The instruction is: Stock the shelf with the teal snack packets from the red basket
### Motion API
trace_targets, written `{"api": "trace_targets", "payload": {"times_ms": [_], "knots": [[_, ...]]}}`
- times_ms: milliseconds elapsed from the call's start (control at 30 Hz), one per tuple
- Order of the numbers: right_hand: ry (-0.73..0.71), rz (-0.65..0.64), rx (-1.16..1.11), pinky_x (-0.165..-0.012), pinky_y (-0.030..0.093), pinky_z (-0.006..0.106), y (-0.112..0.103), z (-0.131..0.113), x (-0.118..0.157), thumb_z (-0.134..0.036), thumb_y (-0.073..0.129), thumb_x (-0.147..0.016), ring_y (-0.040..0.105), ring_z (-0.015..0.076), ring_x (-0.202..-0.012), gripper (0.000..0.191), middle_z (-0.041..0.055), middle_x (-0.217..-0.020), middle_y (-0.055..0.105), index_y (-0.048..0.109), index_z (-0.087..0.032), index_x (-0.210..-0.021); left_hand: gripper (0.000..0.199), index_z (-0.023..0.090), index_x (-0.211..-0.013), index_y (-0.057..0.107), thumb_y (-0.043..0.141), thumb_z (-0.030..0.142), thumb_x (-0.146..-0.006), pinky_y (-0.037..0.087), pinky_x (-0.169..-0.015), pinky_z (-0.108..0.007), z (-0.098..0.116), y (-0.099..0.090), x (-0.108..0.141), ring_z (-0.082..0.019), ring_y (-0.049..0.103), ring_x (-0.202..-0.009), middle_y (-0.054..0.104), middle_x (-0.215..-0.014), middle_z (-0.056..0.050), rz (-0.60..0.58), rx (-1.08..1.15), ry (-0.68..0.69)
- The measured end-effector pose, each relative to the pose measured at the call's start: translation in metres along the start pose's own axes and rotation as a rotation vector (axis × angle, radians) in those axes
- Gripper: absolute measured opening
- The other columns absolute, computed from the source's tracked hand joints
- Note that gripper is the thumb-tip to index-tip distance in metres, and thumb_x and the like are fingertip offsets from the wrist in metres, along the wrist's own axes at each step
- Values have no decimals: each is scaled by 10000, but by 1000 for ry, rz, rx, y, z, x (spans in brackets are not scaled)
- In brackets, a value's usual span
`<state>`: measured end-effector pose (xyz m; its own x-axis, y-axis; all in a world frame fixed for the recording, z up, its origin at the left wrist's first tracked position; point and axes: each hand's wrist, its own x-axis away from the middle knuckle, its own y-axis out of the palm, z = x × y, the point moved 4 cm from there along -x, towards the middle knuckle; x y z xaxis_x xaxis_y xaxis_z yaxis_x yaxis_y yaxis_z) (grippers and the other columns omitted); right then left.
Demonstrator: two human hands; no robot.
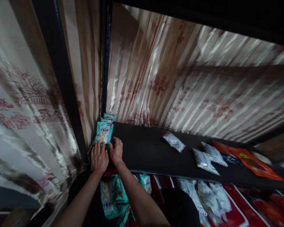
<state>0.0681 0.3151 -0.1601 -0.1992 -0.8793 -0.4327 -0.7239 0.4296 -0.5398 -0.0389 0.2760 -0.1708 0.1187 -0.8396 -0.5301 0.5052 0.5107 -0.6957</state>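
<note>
1. Head view: black flat shelf (137, 148) runs from left of centre off toward the right, backed by a cream, pleated, shiny curtain (156, 78) with reddish-brown printed figures. Black upright post (106, 63) at the left rear corner.
2. Small teal-and-white printed plastic packet (105, 131) at the shelf's left end, front face toward the camera, directly before further teal packets (109, 116) lined up behind it.
3. Left hand (99, 159): back up, wrist low, forearm rising from lower left. Fingers extended forward, nearly together, tips at the front packet's lower edge.
4. Right hand (116, 151): forearm slants up and leftward from the bottom. Fingers bent and close together, thumb apart from them, near the packet's lower right corner. Cannot tell whether it grips anything.
5. Farther right on the shelf: one white crinkled plastic packet (174, 141) alone, then two white pillow-shaped packets (205, 160) side by side, then orange flat plastic packets (255, 159).
6. Below the shelf edge: loose teal plastic packets (119, 189), partly behind the right forearm; more white plastic packets (217, 195) to the right.
</note>
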Motion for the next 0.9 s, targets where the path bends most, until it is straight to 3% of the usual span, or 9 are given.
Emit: {"api": "trace_targets", "payload": {"times_ms": [167, 367, 567, 733, 900], "knots": [[-28, 21, -12, -907, 438, 386, -35, 0, 27, -216, 425, -851, 518, 219, -1037, 318, 123, -1118, 587, 557, -155, -1134, 394, 113, -1220, 537, 381, 204, -870, 342, -1060, -481, 3, -12, 6, -284, 337, -1334, 441, -1389, -164, 45, 95, 74], [-87, 30, -41, -920, 439, 378, -80, 1, 78, -180, 380, -870, 542, 198, -1021, 316, 111, -1089, 616, 575, -158, -1118, 363, 133, -1183, 547, 376, 137, -863, 397, -1036, -451, 16, -33, 29, -244, 417, -1271, 543, -1277, -134, 8, 170, 287], [-78, -24, -38, -896, 457, 363, -97, 14, 128, -153, 376, -862, 564, 193, -997, 315, 97, -1039, 636, 599, -182, -1082, 347, 136, -1128, 574, 373, 95, -848, 480, -947, -398, 34, -44, 72, -213, 539, -1112, 621, -1132, -121, -72, 244, 422], [-25, -158, 34, -894, 451, 357, -95, 28, 153, -151, 395, -854, 555, 200, -1003, 301, 96, -1042, 636, 606, -172, -1068, 358, 158, -1143, 582, 379, 133, -848, 463, -968, -408, 38, -34, 109, -223, 538, -1127, 592, -1197, -117, -232, 175, 375], [32, -313, 119, -905, 442, 347, -91, 43, 170, -125, 437, -825, 547, 204, -1005, 288, 90, -1053, 623, 639, -182, -1022, 438, 124, -1235, 535, 430, 265, -834, 345, -1055, -483, 28, -14, 145, -298, 315, -1343, 427, -1394, -168, -424, 35, 172]]}}
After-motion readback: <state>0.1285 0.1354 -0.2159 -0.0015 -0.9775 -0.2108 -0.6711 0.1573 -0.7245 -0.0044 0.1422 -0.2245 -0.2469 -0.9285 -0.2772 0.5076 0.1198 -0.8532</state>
